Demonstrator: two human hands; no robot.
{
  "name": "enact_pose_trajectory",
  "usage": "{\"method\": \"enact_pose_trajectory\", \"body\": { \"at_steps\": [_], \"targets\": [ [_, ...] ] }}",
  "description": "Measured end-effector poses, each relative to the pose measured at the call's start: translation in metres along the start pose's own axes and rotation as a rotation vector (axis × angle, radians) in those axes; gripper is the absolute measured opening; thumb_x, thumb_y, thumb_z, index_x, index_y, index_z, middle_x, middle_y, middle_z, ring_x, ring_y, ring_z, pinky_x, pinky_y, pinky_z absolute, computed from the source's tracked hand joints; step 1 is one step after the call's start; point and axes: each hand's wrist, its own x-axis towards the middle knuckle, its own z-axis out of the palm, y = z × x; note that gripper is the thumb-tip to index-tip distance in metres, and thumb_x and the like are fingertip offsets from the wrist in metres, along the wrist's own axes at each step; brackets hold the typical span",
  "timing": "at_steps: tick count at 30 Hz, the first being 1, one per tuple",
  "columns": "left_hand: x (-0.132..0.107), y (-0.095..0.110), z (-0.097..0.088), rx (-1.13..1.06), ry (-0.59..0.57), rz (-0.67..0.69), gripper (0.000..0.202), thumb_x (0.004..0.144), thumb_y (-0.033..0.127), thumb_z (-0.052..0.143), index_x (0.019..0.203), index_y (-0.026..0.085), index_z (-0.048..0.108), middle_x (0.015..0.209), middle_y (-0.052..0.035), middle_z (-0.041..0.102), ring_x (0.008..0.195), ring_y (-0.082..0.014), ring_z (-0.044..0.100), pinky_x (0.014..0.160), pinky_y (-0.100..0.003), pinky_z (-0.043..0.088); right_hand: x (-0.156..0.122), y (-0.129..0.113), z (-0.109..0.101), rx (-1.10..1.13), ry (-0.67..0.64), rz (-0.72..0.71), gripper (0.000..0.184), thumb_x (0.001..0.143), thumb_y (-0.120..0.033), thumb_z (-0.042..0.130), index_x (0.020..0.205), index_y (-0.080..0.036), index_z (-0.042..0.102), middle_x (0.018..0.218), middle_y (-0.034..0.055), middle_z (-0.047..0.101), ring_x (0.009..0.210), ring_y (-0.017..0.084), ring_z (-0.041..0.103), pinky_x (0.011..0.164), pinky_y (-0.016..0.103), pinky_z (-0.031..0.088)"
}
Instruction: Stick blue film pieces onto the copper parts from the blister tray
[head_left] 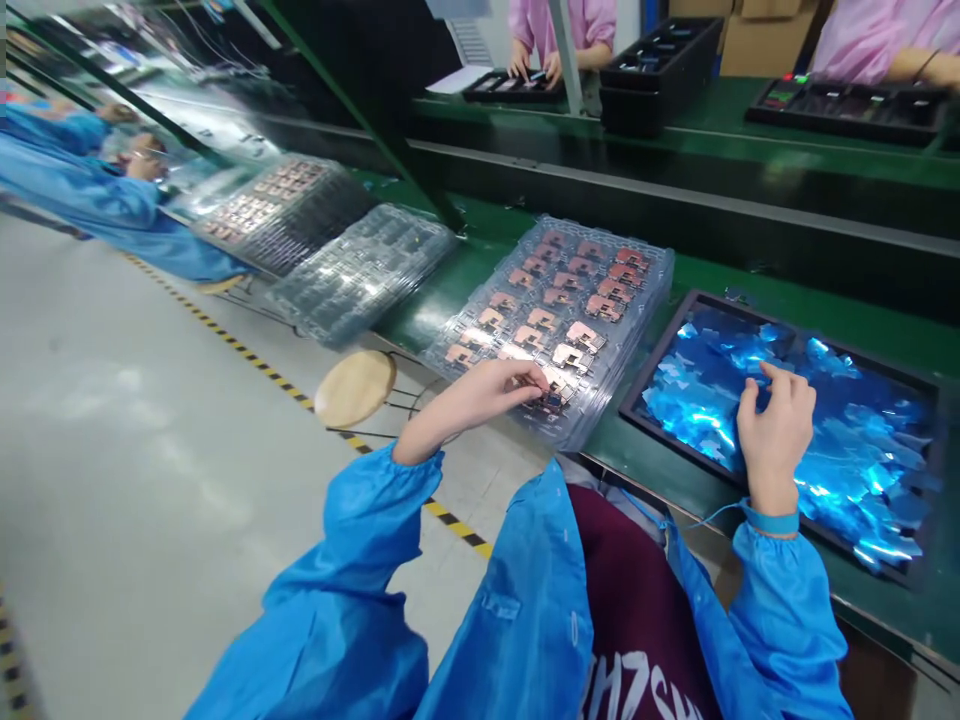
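My left hand (pixel 480 395) reaches over the near corner of a clear plastic tray (pixel 637 290) holding rows of copper-coloured metal parts (pixel 570 335). Its fingertips pinch one copper-coloured part (pixel 559 385) at the tray's near end. My right hand (pixel 776 430) rests in a black-framed tray (pixel 750 345) heaped with shiny blue film pieces (pixel 862 430). Its fingers press on the film, and I cannot tell whether they grip a piece. Both of my sleeves are blue with cuffed wrists, and a thin blue cord runs from the right cuff.
Both trays sit on a green workbench (pixel 480 290). Further clear stacked trays (pixel 360 270) lie to the left. A round wooden stool (pixel 354 388) stands on the grey floor beside a yellow-and-black line (pixel 285 375). Co-workers in pink and blue handle trays across the line.
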Motion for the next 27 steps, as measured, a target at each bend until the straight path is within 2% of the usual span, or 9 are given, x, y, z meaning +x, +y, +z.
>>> {"method": "enact_pose_trajectory", "body": {
  "at_steps": [4,7,10,12,15,19,23,25,27],
  "targets": [
    [-0.002,-0.003,0.01,0.034,0.08,0.023,0.025,0.101,0.041,0.06,0.101,0.023,0.077,0.1,-0.0066,0.082,0.088,-0.0229,0.076,0.072,-0.03,0.055,0.0,0.0,-0.001,0.0,0.029,-0.004,0.032,0.107,-0.031,0.051,0.129,-0.018,0.071,0.12,0.0168,0.071,0.108,0.033,0.061,0.09,0.045,0.05],
    [-0.008,-0.002,0.016,0.127,0.09,0.089,0.03,0.104,0.042,0.055,0.103,0.023,0.079,0.103,-0.0071,0.082,0.096,-0.0247,0.075,0.084,-0.036,0.057,-0.002,0.001,0.0,-0.005,0.038,-0.021,0.03,0.109,-0.03,0.05,0.126,-0.018,0.072,0.119,0.0161,0.073,0.108,0.031,0.062,0.089,0.042,0.051],
    [-0.008,0.009,0.013,0.282,0.145,0.175,0.034,0.106,0.045,0.053,0.105,0.024,0.08,0.111,-0.0093,0.081,0.106,-0.0284,0.073,0.095,-0.043,0.056,-0.005,0.001,-0.002,-0.001,0.06,-0.053,0.028,0.11,-0.029,0.05,0.122,-0.018,0.074,0.115,0.0146,0.075,0.106,0.029,0.063,0.09,0.041,0.051],
    [0.009,0.023,0.007,0.371,0.203,0.225,0.035,0.107,0.045,0.051,0.107,0.024,0.08,0.114,-0.0108,0.079,0.109,-0.0302,0.072,0.097,-0.044,0.056,-0.008,0.001,-0.005,0.012,0.091,-0.075,0.026,0.111,-0.028,0.051,0.118,-0.019,0.074,0.111,0.0131,0.076,0.103,0.027,0.065,0.09,0.039,0.051],
    [0.071,0.056,0.005,0.437,0.176,0.38,0.038,0.109,0.043,0.047,0.107,0.025,0.08,0.111,-0.0099,0.078,0.108,-0.0305,0.071,0.097,-0.044,0.055,-0.012,0.001,-0.012,0.036,0.173,-0.09,0.022,0.111,-0.024,0.053,0.112,-0.019,0.075,0.107,0.0108,0.079,0.1,0.024,0.067,0.088,0.038,0.05],
    [0.214,0.118,0.041,0.494,-0.028,0.565,0.034,0.107,0.037,0.051,0.111,0.02,0.081,0.112,-0.0097,0.078,0.111,-0.0299,0.068,0.104,-0.042,0.051,-0.018,0.007,-0.018,0.032,0.259,-0.084,0.02,0.11,-0.018,0.055,0.106,-0.019,0.075,0.1,0.009,0.081,0.094,0.023,0.07,0.084,0.036,0.051],
    [0.351,0.171,0.105,0.482,-0.071,0.308,0.03,0.1,0.026,0.065,0.125,0.013,0.077,0.128,-0.0155,0.075,0.127,-0.0325,0.063,0.111,-0.039,0.047,-0.028,0.018,-0.029,0.03,0.315,-0.04,0.024,0.109,-0.015,0.053,0.107,-0.019,0.076,0.098,0.0088,0.081,0.092,0.022,0.072,0.084,0.036,0.053],
    [0.394,0.185,0.134,0.464,-0.042,0.226,0.033,0.1,0.022,0.065,0.128,0.006,0.074,0.13,-0.0214,0.072,0.128,-0.0346,0.062,0.111,-0.041,0.047,-0.034,0.024,-0.037,0.021,0.345,-0.011,0.024,0.108,-0.013,0.053,0.108,-0.019,0.077,0.098,0.0089,0.08,0.093,0.022,0.072,0.084,0.036,0.054],
    [0.417,0.192,0.157,0.437,-0.006,0.187,0.034,0.1,0.016,0.062,0.13,0.001,0.07,0.134,-0.0267,0.069,0.129,-0.036,0.062,0.111,-0.043,0.048,-0.041,0.029,-0.043,0.0,0.352,0.006,0.024,0.107,-0.012,0.053,0.11,-0.019,0.076,0.099,0.0091,0.081,0.094,0.022,0.073,0.084,0.035,0.055]
  ]
}}
